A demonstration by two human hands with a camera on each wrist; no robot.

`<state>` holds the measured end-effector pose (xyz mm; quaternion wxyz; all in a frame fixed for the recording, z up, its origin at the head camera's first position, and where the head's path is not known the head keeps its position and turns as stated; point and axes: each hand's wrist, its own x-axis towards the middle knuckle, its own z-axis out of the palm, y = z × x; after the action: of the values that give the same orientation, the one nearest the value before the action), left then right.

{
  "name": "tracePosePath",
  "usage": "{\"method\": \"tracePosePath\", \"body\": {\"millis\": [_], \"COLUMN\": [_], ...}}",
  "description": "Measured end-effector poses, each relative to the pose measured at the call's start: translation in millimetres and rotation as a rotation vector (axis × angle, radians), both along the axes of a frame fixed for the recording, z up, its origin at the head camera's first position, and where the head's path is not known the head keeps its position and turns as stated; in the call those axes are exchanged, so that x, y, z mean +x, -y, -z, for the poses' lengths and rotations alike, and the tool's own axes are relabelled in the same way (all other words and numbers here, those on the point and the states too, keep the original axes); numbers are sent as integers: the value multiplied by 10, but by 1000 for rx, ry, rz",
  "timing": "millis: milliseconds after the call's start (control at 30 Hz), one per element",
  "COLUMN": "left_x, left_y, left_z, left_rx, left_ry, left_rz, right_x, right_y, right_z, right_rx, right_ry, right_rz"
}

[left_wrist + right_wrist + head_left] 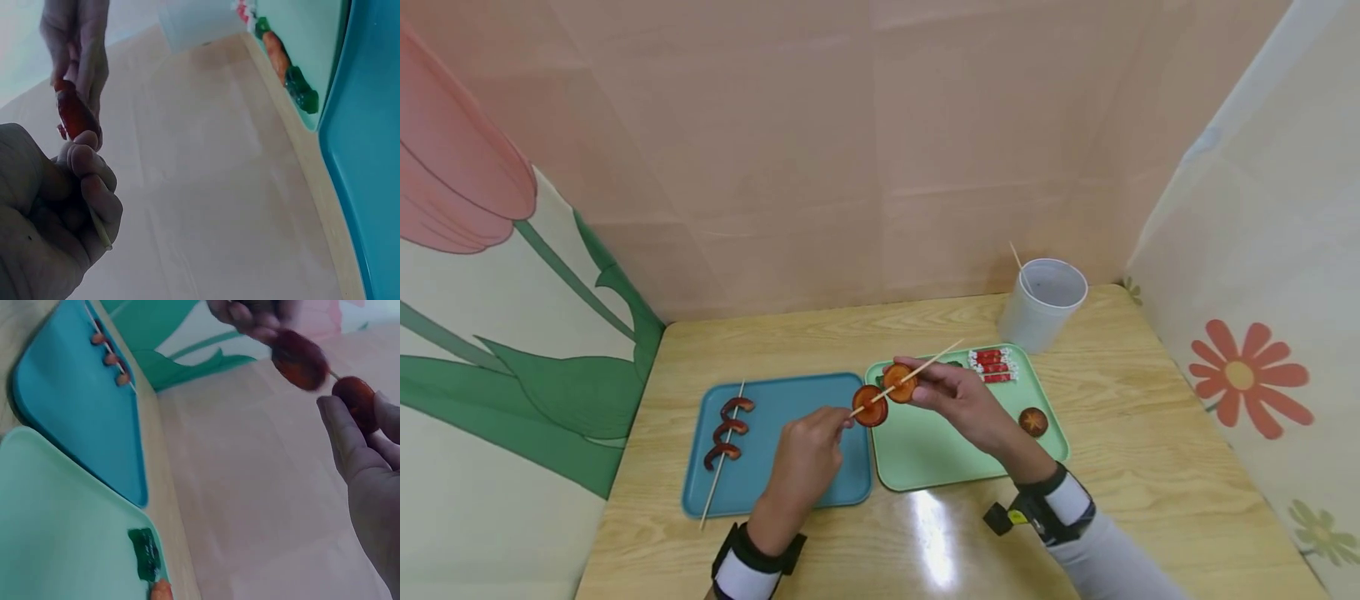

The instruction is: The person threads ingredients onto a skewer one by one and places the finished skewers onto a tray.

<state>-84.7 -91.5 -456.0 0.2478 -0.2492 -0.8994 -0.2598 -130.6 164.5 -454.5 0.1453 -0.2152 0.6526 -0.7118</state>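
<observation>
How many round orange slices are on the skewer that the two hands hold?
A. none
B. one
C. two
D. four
C: the head view shows two round orange slices threaded on the skewer, one near the left hand and one at the fingers of the right hand.

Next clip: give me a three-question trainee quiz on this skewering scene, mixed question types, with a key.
1. True or false: the skewer held by the left hand and right hand carries two round slices.
2. Which tray holds the finished skewer? A) blue tray B) green tray
3. Fill in: the white cup stands beyond the ___ tray.

Key: 1 true; 2 A; 3 green.
</observation>
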Motion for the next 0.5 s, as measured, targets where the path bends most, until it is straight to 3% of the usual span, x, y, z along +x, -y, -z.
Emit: {"method": "tracePosePath", "body": {"millis": [200, 333, 400, 500], "left_x": [-11, -16, -19, -14], "left_y": [-16, -4, 14, 55], "left_z": [-12, -3, 14, 47], "left_rx": [-4, -13, -18, -24], "left_ry": [8, 7, 1, -9], "left_rz": [-12, -23, -32, -51], "right_x": [22, 10, -9, -34], "right_y": [59, 4, -67, -262], "right_z": [9, 27, 57, 168], "right_rx": [0, 65, 177, 521], "right_ry": [1, -13, -43, -179], "right_rz": [1, 9, 39, 142]}}
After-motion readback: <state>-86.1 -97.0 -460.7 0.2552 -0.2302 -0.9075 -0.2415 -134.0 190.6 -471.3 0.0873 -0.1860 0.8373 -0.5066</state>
